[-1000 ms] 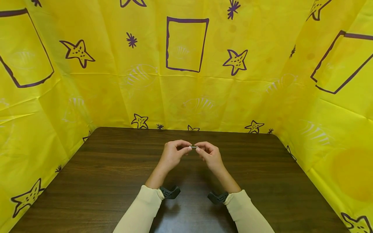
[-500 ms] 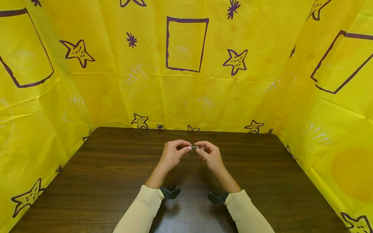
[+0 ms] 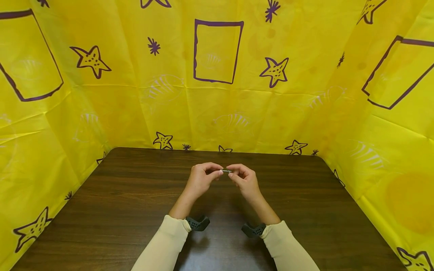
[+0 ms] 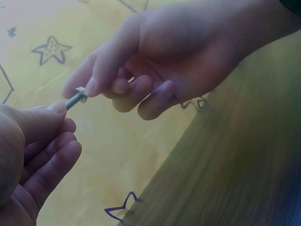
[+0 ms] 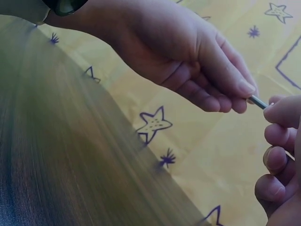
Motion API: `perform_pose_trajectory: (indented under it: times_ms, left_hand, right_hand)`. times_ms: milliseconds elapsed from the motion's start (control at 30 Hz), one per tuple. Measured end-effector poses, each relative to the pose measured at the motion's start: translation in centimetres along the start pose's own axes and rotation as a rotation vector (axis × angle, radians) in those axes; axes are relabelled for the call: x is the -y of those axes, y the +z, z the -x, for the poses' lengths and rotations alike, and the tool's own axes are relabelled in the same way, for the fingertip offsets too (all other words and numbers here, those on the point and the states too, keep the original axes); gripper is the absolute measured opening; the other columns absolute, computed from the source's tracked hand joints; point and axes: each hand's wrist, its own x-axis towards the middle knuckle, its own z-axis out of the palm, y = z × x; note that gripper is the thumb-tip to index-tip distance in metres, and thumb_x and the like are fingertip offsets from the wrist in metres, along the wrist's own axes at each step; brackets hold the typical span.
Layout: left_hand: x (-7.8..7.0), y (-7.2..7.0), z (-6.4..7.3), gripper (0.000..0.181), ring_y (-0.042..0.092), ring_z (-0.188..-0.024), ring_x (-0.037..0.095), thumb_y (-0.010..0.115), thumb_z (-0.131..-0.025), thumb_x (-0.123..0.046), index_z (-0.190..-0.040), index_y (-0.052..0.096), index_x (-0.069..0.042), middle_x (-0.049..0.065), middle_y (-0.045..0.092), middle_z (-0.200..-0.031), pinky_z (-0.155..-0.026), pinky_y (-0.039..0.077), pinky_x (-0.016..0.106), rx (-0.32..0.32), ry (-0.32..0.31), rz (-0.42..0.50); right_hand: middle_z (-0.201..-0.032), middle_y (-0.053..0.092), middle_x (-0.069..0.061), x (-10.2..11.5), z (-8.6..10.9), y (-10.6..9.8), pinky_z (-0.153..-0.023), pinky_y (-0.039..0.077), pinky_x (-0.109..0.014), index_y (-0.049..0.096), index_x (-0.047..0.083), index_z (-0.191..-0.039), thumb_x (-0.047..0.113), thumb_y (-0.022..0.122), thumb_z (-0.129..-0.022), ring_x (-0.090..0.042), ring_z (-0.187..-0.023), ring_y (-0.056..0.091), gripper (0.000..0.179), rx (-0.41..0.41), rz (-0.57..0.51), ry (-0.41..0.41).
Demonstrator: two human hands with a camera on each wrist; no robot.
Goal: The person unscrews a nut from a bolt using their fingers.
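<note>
A thin, threaded metal bolt (image 4: pixel 74 100) spans the small gap between both hands, above the table. My left hand (image 3: pixel 200 178) pinches one end of it between thumb and index finger; its other fingers are loosely bent. At the opposite end, my right hand (image 3: pixel 245 181) pinches a small silvery nut (image 4: pixel 82 94) on the bolt with thumb and index finger. The nut's exact shape is mostly covered by the fingertips. In the left wrist view, a small bright glint shows among the right hand's curled fingers, too small to identify.
A dark wood-grain table (image 3: pixel 135 210) lies under both hands. Yellow cloth (image 3: pixel 217 105) with purple starfish drawings hangs along its back and sides. Each wrist wears a dark band, such as the left wristband (image 3: pixel 198 223), below a pale sleeve.
The right thumb and index finger shift very slightly at the nut. Both hands and the bolt otherwise keep their places.
</note>
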Motion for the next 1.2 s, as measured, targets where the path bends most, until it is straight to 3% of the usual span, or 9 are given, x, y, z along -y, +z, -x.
perform_pose_trajectory:
  times_ms: [267, 467, 600, 733, 967, 1200]
  left_hand:
    - [0.0, 0.0, 0.0, 0.007, 0.064, -0.065, 0.016, 0.075, -0.085, -0.008, -0.092, 0.076, -0.008, 0.0, 0.069, -0.076, -0.061, 0.054, 0.028, -0.003, 0.006, -0.008]
    - [-0.1, 0.1, 0.0, 0.007, 0.064, -0.065, 0.016, 0.075, -0.085, -0.008, -0.092, 0.076, -0.008, -0.001, 0.069, -0.075, -0.061, 0.054, 0.029, -0.005, 0.005, -0.014]
    - [-0.1, 0.1, 0.1, 0.008, 0.063, -0.065, 0.015, 0.075, -0.085, -0.009, -0.092, 0.076, -0.007, -0.002, 0.068, -0.074, -0.06, 0.053, 0.029, -0.002, -0.011, -0.017]
    - [-0.2, 0.1, 0.0, 0.009, 0.063, -0.066, 0.017, 0.075, -0.085, -0.01, -0.093, 0.076, -0.006, -0.001, 0.068, -0.075, -0.06, 0.053, 0.029, 0.005, -0.03, -0.013]
    - [-0.1, 0.2, 0.0, 0.01, 0.066, -0.071, 0.031, 0.075, -0.085, -0.009, -0.095, 0.075, -0.005, 0.0, 0.069, -0.078, -0.062, 0.054, 0.03, 0.018, -0.026, -0.014]
    - [0.0, 0.2, 0.1, 0.011, 0.067, -0.07, 0.029, 0.074, -0.086, -0.01, -0.095, 0.075, -0.004, 0.0, 0.07, -0.079, -0.061, 0.054, 0.03, 0.024, -0.019, -0.02]
  right_hand:
    - [-0.06, 0.047, -0.01, 3.1, 0.0, 0.3, -0.044, 0.036, -0.028, 0.06, -0.02, -0.104, -0.016, 0.059, -0.087, -0.01, -0.051, 0.041, 0.017, 0.019, -0.012, 0.018]
    - [-0.062, 0.048, -0.009, 3.1, -0.1, 0.3, -0.047, 0.038, -0.028, 0.06, -0.019, -0.109, -0.007, 0.058, -0.093, -0.013, -0.053, 0.044, 0.02, -0.003, -0.005, 0.098]
    - [-0.061, 0.049, -0.014, 3.1, -0.1, 0.5, -0.049, 0.038, -0.024, 0.065, -0.014, -0.097, 0.003, 0.059, -0.097, -0.013, -0.053, 0.045, 0.018, -0.048, 0.049, 0.18]
    - [-0.056, 0.047, -0.01, 3.2, -0.1, 0.6, -0.049, 0.033, -0.023, 0.065, -0.009, -0.082, 0.01, 0.058, -0.098, -0.011, -0.051, 0.041, 0.026, -0.078, 0.088, 0.239]
    - [-0.053, 0.043, -0.003, 3.3, -0.1, 0.6, -0.048, 0.027, -0.023, 0.063, -0.017, -0.082, 0.011, 0.056, -0.1, -0.01, -0.05, 0.036, 0.034, -0.054, 0.097, 0.256]
    - [-0.052, 0.043, -0.001, 3.5, -0.1, 0.6, -0.046, 0.026, -0.022, 0.063, -0.018, -0.082, 0.008, 0.056, -0.099, -0.009, -0.048, 0.035, 0.032, -0.035, 0.065, 0.252]
